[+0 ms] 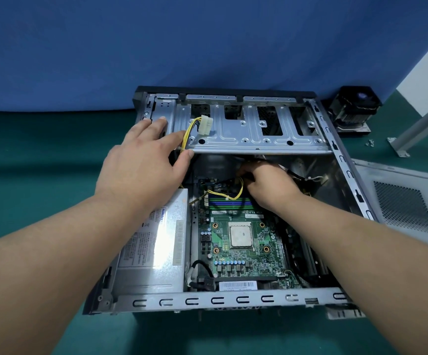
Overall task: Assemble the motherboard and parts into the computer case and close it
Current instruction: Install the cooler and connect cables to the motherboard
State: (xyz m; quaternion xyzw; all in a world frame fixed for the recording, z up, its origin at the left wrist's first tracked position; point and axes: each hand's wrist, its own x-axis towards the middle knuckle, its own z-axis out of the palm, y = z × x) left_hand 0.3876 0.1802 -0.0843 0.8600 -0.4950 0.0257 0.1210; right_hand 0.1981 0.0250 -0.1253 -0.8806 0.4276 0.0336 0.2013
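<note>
Case open on the bench, both of my hands working inside it.

The computer case is lying on its side on the green mat, its long axis running away from me toward the blue backdrop. The motherboard is sitting flat in the case floor, CPU facing up; its barcode sticker is facing me, the digits too small to read. The power supply label is showing a blue logo I cannot make out. My left hand is resting spread and flat on the drive cage. My right hand is reaching under the cage, fingers curling around the yellow wires. The side panel and cooler fan are lying to the right.
</note>
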